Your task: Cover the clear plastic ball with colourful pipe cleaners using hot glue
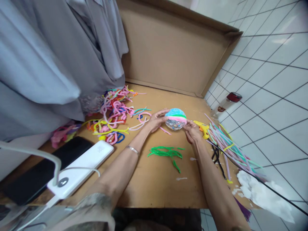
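Note:
Between my two hands is a ball, its top banded in blue, green and pink and its lower part clear and shiny with coloured specks. My left hand grips its left side, fingers behind and thumb in front. On the right side, my right hand pinches the ball near the pink band. Below it on the table lies a loose bunch of green pipe cleaners. A yellow glue gun rests just right of my right hand.
Tangled pipe cleaners heap at left, beside a white power bank and a black phone. Straight pipe cleaners, a bottle and white tissue lie at right. A cardboard panel stands behind; grey cloth hangs left.

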